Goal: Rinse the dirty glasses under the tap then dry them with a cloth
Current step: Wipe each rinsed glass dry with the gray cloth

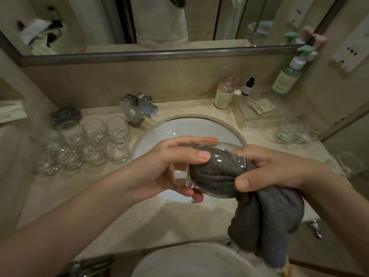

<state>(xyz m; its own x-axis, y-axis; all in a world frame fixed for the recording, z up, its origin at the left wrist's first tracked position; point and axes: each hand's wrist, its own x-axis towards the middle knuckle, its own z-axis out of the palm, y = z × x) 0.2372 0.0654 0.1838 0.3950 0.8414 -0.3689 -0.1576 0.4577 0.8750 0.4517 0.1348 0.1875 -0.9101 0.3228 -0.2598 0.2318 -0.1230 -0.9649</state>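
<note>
Glass [207,168] on its side in left hand [169,168] fingers, grey cloth [265,214] stuffed inside, pinched by right hand [277,168].

Both my forearms reach forward and inward, so my hands meet in front of me. My left hand [171,166] is curled around a glass [201,168] lying on its side, thumb on top and fingers wrapped underneath. My right hand [273,168] grips a grey cloth [265,220], fingers pushing it into the glass's mouth, thumb pressed against the cloth outside.
</note>
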